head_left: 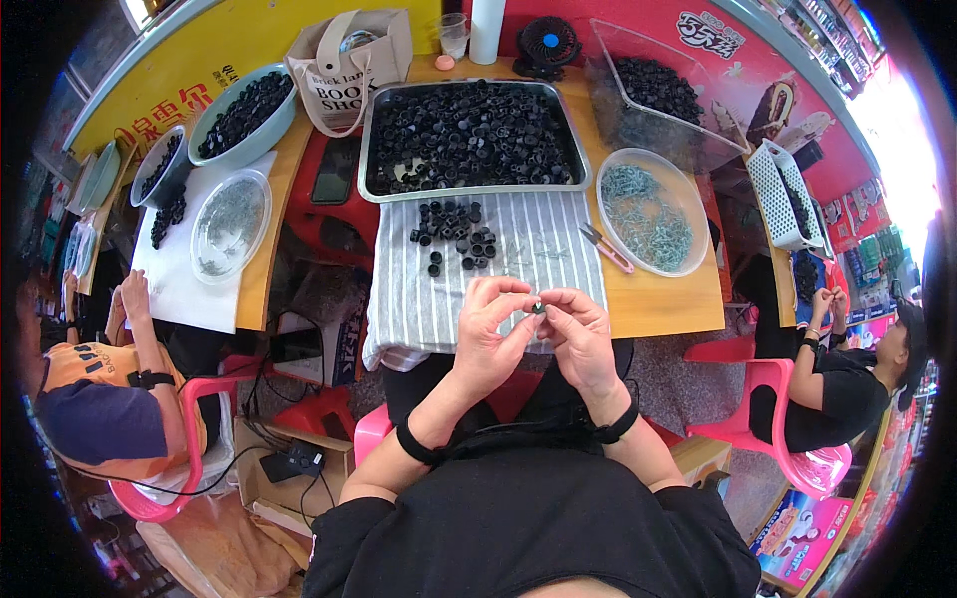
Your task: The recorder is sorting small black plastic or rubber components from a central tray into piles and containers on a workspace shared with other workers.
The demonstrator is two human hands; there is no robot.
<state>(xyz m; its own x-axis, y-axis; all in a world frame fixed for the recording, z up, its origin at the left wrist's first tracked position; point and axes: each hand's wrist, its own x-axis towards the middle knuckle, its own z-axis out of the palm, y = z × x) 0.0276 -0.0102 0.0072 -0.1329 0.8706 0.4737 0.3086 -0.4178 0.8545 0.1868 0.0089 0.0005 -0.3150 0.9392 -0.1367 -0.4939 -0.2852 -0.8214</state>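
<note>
My left hand (491, 325) and my right hand (581, 341) meet above the near part of the striped cloth (419, 304). Thumbs and forefingers of both are pinched around a small dark piece (538, 308), mostly covered by the fingertips. It looks like one of the small black plastic caps (456, 231) heaped on the cloth just beyond. Thin metal pins or screws (538, 251) lie to the right of that heap. Farther off, a metal tray (474, 192) is full of similar black caps.
Right of the cloth are pink-handled snips (610, 249) and a round plastic tub (605, 189) of metal pins. A clear bin (698, 140) of black parts, a small fan (548, 45) and a canvas bag (344, 85) stand behind. Co-workers sit at both sides.
</note>
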